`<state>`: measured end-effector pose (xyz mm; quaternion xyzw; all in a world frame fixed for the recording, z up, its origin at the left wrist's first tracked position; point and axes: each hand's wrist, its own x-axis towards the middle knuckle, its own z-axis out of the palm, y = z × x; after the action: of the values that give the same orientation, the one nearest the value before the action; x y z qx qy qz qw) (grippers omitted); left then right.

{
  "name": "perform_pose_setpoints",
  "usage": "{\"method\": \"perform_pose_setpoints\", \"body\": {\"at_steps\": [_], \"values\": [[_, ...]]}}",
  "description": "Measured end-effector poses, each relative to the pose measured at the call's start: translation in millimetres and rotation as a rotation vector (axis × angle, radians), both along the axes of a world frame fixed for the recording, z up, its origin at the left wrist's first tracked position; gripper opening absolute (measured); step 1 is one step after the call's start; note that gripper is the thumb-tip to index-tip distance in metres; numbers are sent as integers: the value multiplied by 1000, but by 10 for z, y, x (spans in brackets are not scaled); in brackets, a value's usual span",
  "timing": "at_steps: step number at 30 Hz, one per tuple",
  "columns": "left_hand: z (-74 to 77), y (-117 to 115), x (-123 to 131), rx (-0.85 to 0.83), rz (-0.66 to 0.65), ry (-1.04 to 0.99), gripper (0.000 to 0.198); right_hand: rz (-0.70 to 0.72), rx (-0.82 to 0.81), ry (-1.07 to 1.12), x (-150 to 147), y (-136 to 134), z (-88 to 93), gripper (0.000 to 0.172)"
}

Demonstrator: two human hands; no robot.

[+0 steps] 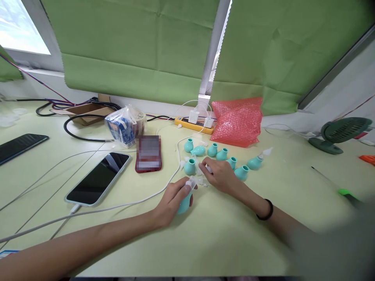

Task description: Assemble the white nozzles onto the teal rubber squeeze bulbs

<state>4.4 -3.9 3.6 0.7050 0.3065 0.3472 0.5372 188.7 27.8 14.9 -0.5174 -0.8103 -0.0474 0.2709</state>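
My left hand [173,201] is wrapped round a teal rubber bulb [185,203] with a clear plastic tip [191,182] at its top, resting on the pale green table [222,234]. My right hand [218,175], with a black band on its wrist, reaches among small clear tips [202,180] and pinches one between its fingertips. Several more teal bulbs [212,150] lie just beyond the hands; one at the right [254,162] has a clear tip fitted.
A phone [98,178] on a white charging cable lies at left, beside a red phone [148,153]. A plastic bag [124,125], a yellow power strip [193,125], pink bubble wrap [238,121], a cardboard box [88,111], a dark green fan [341,134] and another dark phone [19,145] surround them.
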Motion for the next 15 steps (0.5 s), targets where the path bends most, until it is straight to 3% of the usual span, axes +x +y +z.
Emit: {"method": "perform_pose_setpoints", "body": {"at_steps": [4, 8, 11, 15], "values": [[-22, 17, 37, -107, 28, -77, 25, -38, 166, -244, 79, 91, -128, 27], [-59, 49, 79, -192, 98, -156, 22, 112, 270, -2, 24, 4, -80, 17], [-75, 61, 89, -170, 144, -188, 25, 311, 157, 345, -95, -154, 53, 11], [-68, 33, 78, -60, 186, -142, 28, 456, -186, 604, -206, -292, 202, 12]]}}
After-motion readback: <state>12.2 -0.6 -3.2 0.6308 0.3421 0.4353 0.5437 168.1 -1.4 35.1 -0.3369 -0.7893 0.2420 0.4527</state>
